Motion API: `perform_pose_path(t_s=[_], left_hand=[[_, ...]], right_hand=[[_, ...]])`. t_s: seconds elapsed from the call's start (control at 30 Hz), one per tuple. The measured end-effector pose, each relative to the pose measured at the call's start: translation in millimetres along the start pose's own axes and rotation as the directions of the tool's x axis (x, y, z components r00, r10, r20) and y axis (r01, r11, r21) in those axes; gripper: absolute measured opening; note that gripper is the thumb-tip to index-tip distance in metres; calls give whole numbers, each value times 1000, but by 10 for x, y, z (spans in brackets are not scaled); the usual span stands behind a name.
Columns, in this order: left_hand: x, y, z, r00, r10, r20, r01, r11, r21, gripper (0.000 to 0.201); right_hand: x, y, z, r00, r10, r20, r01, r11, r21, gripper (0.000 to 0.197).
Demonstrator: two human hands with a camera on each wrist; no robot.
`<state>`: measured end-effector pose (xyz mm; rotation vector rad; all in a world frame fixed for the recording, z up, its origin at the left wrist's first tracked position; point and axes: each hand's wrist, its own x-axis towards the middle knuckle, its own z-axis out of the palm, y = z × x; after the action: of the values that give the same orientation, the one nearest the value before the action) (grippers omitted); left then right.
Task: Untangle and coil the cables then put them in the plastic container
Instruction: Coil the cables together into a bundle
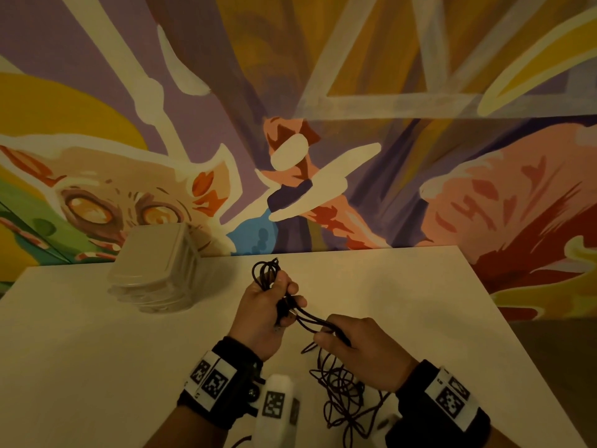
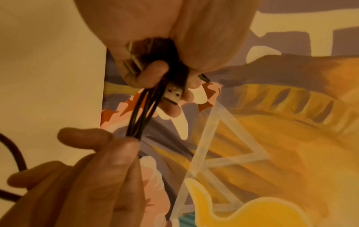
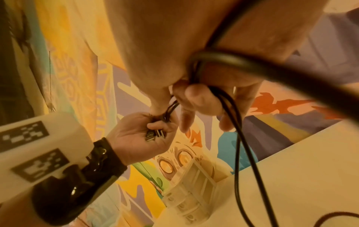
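My left hand (image 1: 286, 300) grips a bunch of black cable loops (image 1: 265, 273) above the white table (image 1: 97, 350); the loops stick up past its fingers. A silver USB plug (image 2: 172, 95) pokes out from between those fingers. Several taut strands (image 1: 310, 320) run from that fist to my right hand (image 1: 326, 337), which pinches them between thumb and forefinger. Below the right hand a loose dark tangle of cable (image 1: 342, 396) lies on the table. In the right wrist view the cable (image 3: 237, 116) hangs down from my right hand (image 3: 184, 95), and the left palm shows two plugs (image 3: 154, 136).
A stack of clear plastic containers (image 1: 158, 270) with a lid on top stands at the back left of the table, also seen as containers (image 3: 190, 192). A painted mural wall (image 1: 323, 124) rises right behind the table. The table's right edge (image 1: 504, 334) falls off to the floor.
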<state>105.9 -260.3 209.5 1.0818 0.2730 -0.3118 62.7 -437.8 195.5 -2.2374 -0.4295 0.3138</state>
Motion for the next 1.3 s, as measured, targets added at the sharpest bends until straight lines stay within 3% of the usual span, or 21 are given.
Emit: perform_pose_path(t_s=[0.13, 0.2, 0.3, 0.37, 0.43, 0.53, 0.6, 0.67, 0.73, 0.77, 0.87, 1.03, 1.17, 1.3], left_hand=[[0, 40, -81, 994, -44, 101, 44, 999, -1, 17], [-9, 48, -111, 991, -5, 130, -11, 993, 119, 15], [-22, -15, -124, 974, 127, 190, -202, 868, 454, 18], [-52, -67, -102, 949, 168, 266, -295, 768, 569, 19], [-106, -95, -73, 932, 136, 335, -325, 723, 609, 19], [-203, -71, -47, 943, -6, 332, -213, 756, 619, 51], [-251, -48, -35, 929, -59, 364, -204, 739, 641, 60], [-287, -55, -4, 873, -64, 483, -314, 685, 657, 51], [-300, -87, 23, 809, -70, 583, -408, 648, 644, 30], [-299, -101, 25, 800, -62, 597, -430, 634, 642, 22], [-269, -113, 8, 834, -40, 550, -435, 566, 701, 13], [-328, -86, 13, 863, -44, 503, -391, 573, 720, 12], [-336, -109, -31, 869, -126, 478, -308, 618, 723, 15], [-367, -148, -57, 914, -79, 397, -221, 725, 652, 15]], right_hand=[[-9, 53, -36, 1000, -24, -13, 23, 997, -76, 29], [-37, 38, -61, 993, -97, -72, 81, 975, -205, 37], [-68, -122, -132, 969, -208, -134, 141, 911, -388, 32], [-53, -241, -185, 964, -245, -104, 182, 892, -414, 32], [-25, -287, -231, 960, -267, -80, 213, 888, -407, 34], [3, -326, -283, 962, -254, -101, 208, 919, -335, 37], [18, -359, -281, 960, -254, -117, 206, 925, -320, 39], [53, -391, -286, 963, -237, -131, 194, 940, -280, 41], [86, -409, -297, 972, -189, -143, 156, 964, -215, 45], [95, -420, -300, 975, -165, -148, 136, 973, -189, 46], [109, -447, -303, 979, -130, -159, 107, 983, -147, 49], [124, -404, -293, 981, -67, -180, 54, 996, -76, 54], [121, -371, -306, 991, -51, -124, 44, 997, -57, 55], [95, -332, -430, 996, -50, 69, 51, 999, -9, 55]])
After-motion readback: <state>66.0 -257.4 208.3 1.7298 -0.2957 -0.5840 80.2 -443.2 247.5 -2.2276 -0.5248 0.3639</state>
